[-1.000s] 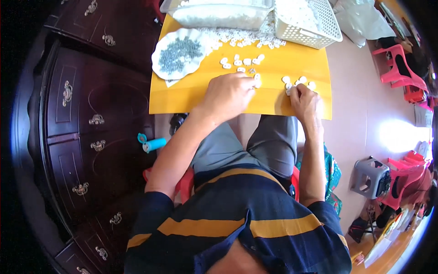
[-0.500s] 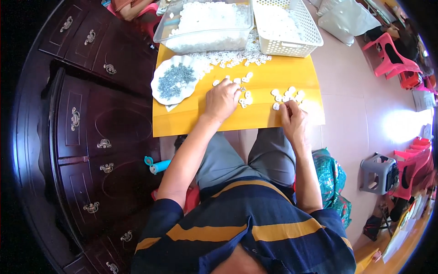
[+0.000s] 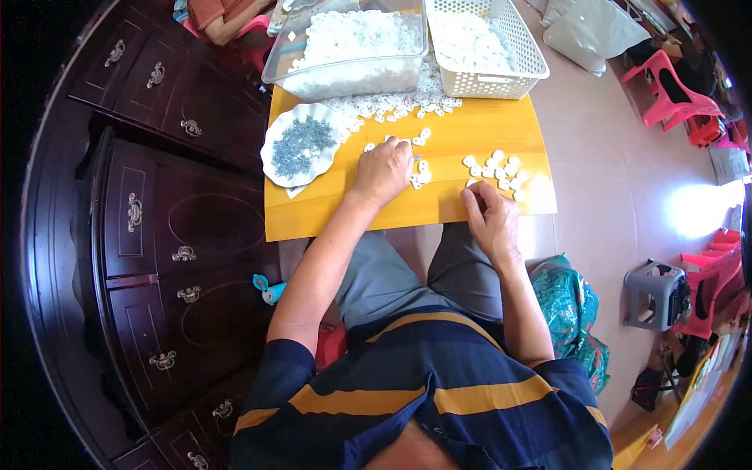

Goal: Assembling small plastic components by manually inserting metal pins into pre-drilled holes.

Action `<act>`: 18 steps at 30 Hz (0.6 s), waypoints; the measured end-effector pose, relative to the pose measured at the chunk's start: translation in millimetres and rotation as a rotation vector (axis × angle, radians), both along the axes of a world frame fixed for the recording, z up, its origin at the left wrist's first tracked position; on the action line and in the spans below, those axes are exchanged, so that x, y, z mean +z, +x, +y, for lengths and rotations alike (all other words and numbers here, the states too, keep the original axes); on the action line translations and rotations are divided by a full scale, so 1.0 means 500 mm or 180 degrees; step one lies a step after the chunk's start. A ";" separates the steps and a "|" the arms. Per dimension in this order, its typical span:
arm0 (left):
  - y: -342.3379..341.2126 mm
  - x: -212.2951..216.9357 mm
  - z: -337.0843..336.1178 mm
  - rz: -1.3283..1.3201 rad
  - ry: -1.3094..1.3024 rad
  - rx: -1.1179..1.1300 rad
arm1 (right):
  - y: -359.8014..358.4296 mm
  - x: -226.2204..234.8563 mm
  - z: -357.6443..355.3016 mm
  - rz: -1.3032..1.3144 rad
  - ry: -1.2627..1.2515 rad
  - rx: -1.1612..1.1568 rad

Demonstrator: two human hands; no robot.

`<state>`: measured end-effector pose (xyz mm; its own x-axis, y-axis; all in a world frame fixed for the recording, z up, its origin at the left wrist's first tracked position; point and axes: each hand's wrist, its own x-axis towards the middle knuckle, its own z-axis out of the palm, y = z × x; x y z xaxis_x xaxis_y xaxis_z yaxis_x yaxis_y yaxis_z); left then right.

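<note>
My left hand (image 3: 385,169) rests over the middle of the yellow table (image 3: 439,205), its fingers curled down among small white plastic pieces (image 3: 421,178). Whatever sits between its fingertips is hidden. At the near right of the table, my right hand (image 3: 493,217) has thumb and forefinger bent together. A white piece shows just at its fingertips, and I cannot make out what is between them. Beyond that hand lies a loose group of similar white pieces (image 3: 499,162). Left of my left hand stands a white scalloped plate (image 3: 272,157) heaped with small grey metal parts (image 3: 301,145).
At the far edge stand a clear plastic bin (image 3: 352,74) and a white perforated basket (image 3: 501,84), both full of white pieces. More pieces are strewn before them. A dark wooden cabinet (image 3: 211,215) flanks the left side. A green bag (image 3: 565,309) sits right of my legs.
My right hand has shifted left and a little toward me, away from the right-hand group of pieces. My left hand has moved only slightly, its fingers still curled.
</note>
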<state>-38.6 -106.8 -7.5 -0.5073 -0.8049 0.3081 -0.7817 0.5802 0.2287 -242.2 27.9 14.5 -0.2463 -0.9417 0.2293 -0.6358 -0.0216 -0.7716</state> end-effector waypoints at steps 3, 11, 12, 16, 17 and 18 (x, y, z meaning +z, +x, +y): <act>0.001 0.011 0.001 -0.0176 0.0078 -0.0035 | 0.012 0.004 0.002 -0.0063 0.0032 0.0064; -0.002 0.109 0.073 0.0469 0.0112 -0.0351 | 0.042 0.016 -0.017 -0.0670 0.0201 0.0295; -0.004 0.125 0.090 0.0569 0.0112 -0.0550 | 0.048 0.026 -0.022 -0.1230 0.0356 0.0391; 0.002 0.143 0.143 0.0454 -0.0203 -0.0782 | 0.051 0.009 -0.033 -0.2554 0.0782 0.1151; 0.007 0.142 0.149 0.0456 -0.0202 -0.0771 | 0.051 0.008 -0.030 -0.2551 0.0789 0.1160; 0.014 0.139 0.152 0.0516 -0.0129 -0.0829 | 0.053 0.009 -0.023 -0.2713 0.0951 0.1209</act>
